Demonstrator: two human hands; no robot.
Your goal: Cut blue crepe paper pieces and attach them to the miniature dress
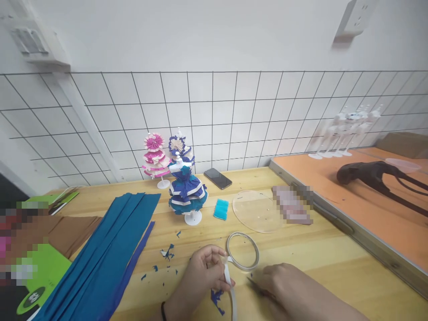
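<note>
My left hand (203, 272) is closed in a pinch on a strip of white tape (230, 285) pulled off a thin tape roll (242, 251) lying on the wooden table (334, 258). A small blue paper piece (217, 299) lies just under this hand. My right hand (284, 285) rests beside it, fingers curled round a dark thin tool (256, 283), probably scissors, whose tip points at the tape. Beyond stands a doll in a blue and white paper dress (185, 189) on a white stand.
Long blue paper sheets (107, 249) lie at left beside brown and green sheets. A pink paper-dress doll (154, 158), a phone (218, 178), a blue comb-like piece (221, 208) and a clear disc (257, 211) sit behind. An orange board (351, 200) carries a dark object and white stands.
</note>
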